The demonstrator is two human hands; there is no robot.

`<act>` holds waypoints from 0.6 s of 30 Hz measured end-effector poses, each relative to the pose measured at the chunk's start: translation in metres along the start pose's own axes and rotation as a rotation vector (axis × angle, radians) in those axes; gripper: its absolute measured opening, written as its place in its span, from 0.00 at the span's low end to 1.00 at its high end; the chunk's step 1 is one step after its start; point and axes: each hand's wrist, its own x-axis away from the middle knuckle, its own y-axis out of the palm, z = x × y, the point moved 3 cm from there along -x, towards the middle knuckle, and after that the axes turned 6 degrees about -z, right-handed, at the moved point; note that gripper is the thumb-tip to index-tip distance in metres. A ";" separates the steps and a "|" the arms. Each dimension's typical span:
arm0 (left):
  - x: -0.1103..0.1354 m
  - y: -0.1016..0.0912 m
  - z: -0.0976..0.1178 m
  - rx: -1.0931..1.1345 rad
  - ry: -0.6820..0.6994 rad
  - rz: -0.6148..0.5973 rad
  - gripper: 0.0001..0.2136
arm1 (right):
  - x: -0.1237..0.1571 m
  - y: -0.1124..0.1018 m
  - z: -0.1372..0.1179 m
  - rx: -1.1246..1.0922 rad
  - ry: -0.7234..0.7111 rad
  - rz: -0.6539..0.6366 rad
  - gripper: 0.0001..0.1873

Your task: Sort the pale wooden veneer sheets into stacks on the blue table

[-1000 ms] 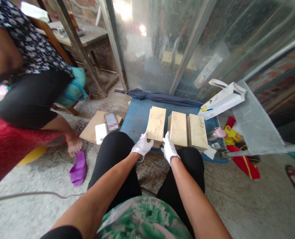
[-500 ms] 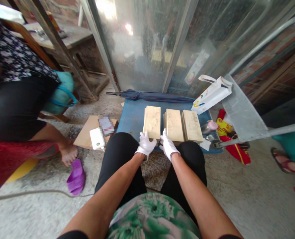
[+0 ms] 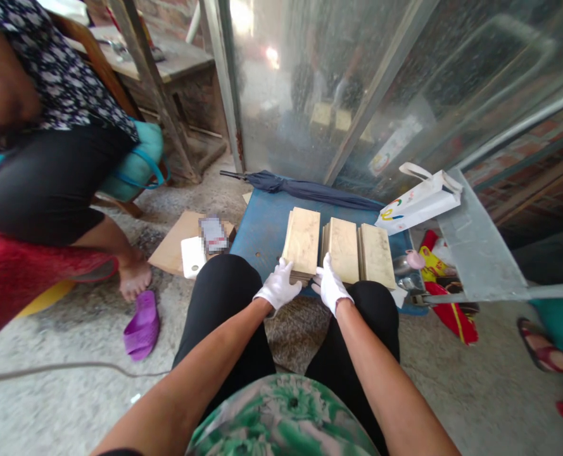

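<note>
Three stacks of thin, pale wooden boards stand side by side on a low blue table (image 3: 257,221). At the near end of the left stack (image 3: 303,240), my white-gloved left hand (image 3: 278,286) has its fingers apart by the left corner. My right hand (image 3: 331,286), gloved too, is spread near the gap between that stack and the middle stack (image 3: 342,250). Its raised fingers overlap the middle stack's near left corner in view. Whether the fingertips press on the boards I cannot tell. The right stack (image 3: 377,256) has dark smudges on top.
Behind the stacks lies a folded dark umbrella (image 3: 309,190). A white paper bag (image 3: 418,201) and a pink-lidded metal cup (image 3: 413,259) are at the right. Left are cardboard (image 3: 171,244), a white device (image 3: 193,258), a purple slipper (image 3: 142,326) and a seated person (image 3: 38,183).
The view has shifted and tilted a little, so the table and stacks appear lower and farther right. Both hands stay around the left stack's near end, with only slight finger movement.
</note>
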 end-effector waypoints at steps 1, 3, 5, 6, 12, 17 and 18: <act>0.001 0.002 -0.002 0.042 0.003 -0.006 0.31 | 0.001 -0.001 0.000 0.006 -0.002 -0.010 0.43; 0.002 0.004 -0.004 0.095 0.000 -0.003 0.31 | 0.003 -0.004 0.002 0.013 0.002 -0.026 0.42; 0.003 0.005 -0.003 0.119 -0.022 0.004 0.30 | 0.003 -0.008 0.005 0.014 0.018 -0.039 0.42; 0.004 0.005 -0.001 0.130 -0.039 0.010 0.28 | 0.003 -0.010 0.007 0.014 0.026 -0.045 0.42; 0.026 0.009 0.007 0.251 -0.091 0.027 0.18 | 0.017 -0.023 0.021 0.033 0.079 -0.072 0.39; 0.036 0.017 -0.012 0.345 -0.291 0.075 0.20 | 0.032 -0.039 0.037 0.091 0.176 -0.161 0.35; 0.033 0.018 -0.015 0.365 -0.309 0.079 0.19 | 0.031 -0.042 0.040 0.064 0.150 -0.151 0.35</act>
